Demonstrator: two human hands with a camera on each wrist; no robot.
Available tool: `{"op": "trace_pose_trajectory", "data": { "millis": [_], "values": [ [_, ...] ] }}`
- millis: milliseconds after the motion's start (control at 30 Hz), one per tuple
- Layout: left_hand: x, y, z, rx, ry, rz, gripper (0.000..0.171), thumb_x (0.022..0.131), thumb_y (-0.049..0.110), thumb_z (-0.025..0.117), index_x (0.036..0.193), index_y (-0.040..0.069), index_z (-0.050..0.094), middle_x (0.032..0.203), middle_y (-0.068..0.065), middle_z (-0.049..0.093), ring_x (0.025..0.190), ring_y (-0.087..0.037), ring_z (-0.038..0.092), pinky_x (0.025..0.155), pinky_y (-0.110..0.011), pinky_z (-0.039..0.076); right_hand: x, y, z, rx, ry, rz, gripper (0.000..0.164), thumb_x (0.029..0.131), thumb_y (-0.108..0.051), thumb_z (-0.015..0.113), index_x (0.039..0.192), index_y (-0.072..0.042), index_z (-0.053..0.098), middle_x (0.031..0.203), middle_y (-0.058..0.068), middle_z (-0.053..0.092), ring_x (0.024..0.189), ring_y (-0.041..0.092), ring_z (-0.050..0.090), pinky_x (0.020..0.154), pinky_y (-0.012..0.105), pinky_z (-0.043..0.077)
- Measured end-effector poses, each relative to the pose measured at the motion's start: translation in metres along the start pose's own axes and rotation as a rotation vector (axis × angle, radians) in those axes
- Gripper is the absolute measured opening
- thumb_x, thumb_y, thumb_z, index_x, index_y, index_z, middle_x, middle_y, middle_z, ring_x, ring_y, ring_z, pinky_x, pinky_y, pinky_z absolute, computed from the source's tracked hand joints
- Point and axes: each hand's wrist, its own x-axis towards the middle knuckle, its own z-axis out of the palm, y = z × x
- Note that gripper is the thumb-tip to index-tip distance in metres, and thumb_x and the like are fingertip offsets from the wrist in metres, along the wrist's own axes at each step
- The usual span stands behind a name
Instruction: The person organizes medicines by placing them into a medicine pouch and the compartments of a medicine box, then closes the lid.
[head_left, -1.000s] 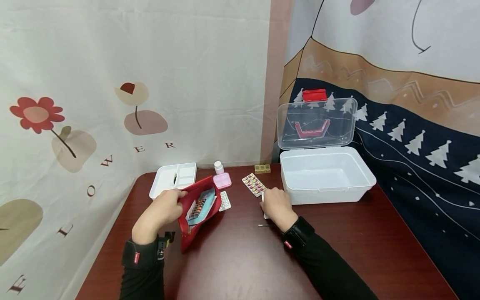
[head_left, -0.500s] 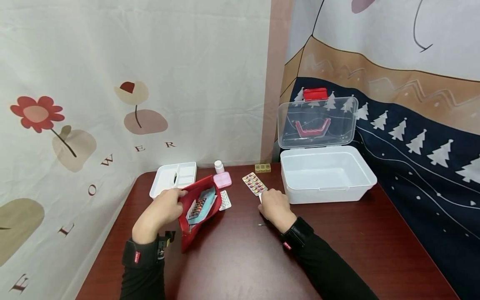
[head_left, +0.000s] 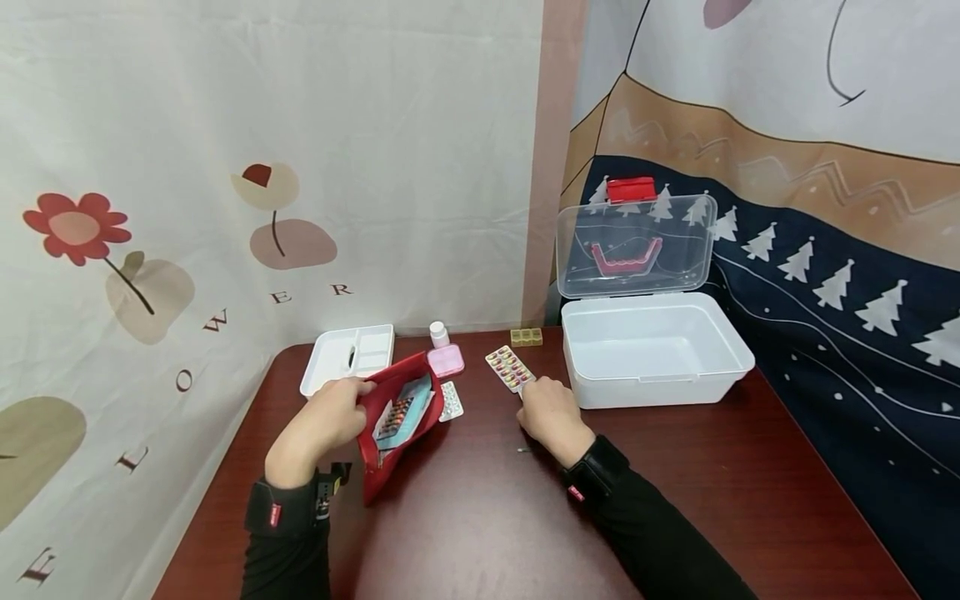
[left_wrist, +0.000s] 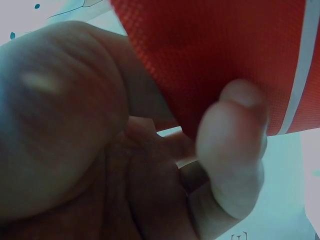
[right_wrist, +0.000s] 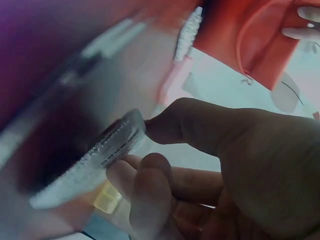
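**Holding a red pouch open while pinching a blister pack**

The left hand (head_left: 324, 417) has its grip closed on the rim of the red pouch (head_left: 390, 433), thumb and fingers curled over the fabric, propping it open on the bench (head_left: 480, 517). The right hand (head_left: 550, 414) pinches the near end of a blister pack (head_left: 508, 369), apparently between thumb and forefinger. The pack lies just beside the open white box (head_left: 654, 354).

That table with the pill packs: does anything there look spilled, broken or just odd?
Nothing spilled or broken. The left hand holds the red pouch open, tilted; the right hand pinches a blister pack. The white box stands open, empty.
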Motion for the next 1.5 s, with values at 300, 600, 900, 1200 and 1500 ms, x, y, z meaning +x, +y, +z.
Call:
{"op": "trace_pose_trajectory", "data": {
  "millis": [300,600,900,1200,1500],
  "values": [
    [0.001,0.001,-0.001,0.006,-0.002,-0.002,0.053,0.097,0.001,0.064,0.149,-0.010,0.062,0.141,-0.031,0.069,0.108,-0.035,0.068,0.076,-0.037,0.063,0.000,0.005,-0.013,0.066,0.077,-0.055,0.011,0.084,-0.011,0.080,0.082,-0.001,0.077,0.077,0.016,0.072,0.065,0.033,0.071,0.053,0.050,0.055],
    [0.001,0.000,-0.001,0.007,-0.002,-0.007,0.054,0.097,0.000,0.063,0.150,-0.010,0.061,0.141,-0.031,0.069,0.107,-0.035,0.067,0.073,-0.034,0.060,0.003,0.009,-0.025,0.170,0.134,-0.092,0.030,0.089,-0.012,0.074,0.060,-0.011,0.064,0.062,0.008,0.065,0.056,0.025,0.063,0.053,0.046,0.050],
    [0.000,0.001,-0.001,0.007,-0.004,-0.009,0.054,0.097,0.001,0.064,0.150,-0.009,0.062,0.141,-0.031,0.069,0.108,-0.035,0.068,0.076,-0.038,0.064,0.006,0.000,-0.039,0.378,0.072,-0.009,0.014,0.092,-0.021,0.074,0.086,-0.015,0.085,0.076,-0.001,0.075,0.069,0.018,0.062,0.065,0.033,0.047],
    [0.000,0.000,0.000,-0.001,-0.005,-0.017,0.055,0.097,0.002,0.064,0.151,-0.009,0.061,0.143,-0.031,0.068,0.109,-0.035,0.067,0.075,-0.036,0.063,0.013,-0.027,-0.050,0.676,-0.072,0.052,0.014,0.093,-0.025,0.077,0.096,-0.017,0.089,0.086,-0.002,0.078,0.068,0.012,0.062,0.068,0.029,0.049],
    [0.002,0.000,-0.001,0.004,-0.008,-0.010,0.054,0.097,0.002,0.064,0.150,-0.009,0.061,0.144,-0.031,0.067,0.110,-0.036,0.067,0.079,-0.041,0.066,0.022,-0.065,-0.047,0.851,-0.179,-0.003,0.017,0.096,-0.021,0.074,0.099,-0.013,0.088,0.072,0.009,0.076,0.052,0.015,0.066,0.058,0.023,0.046]
  ]
}}
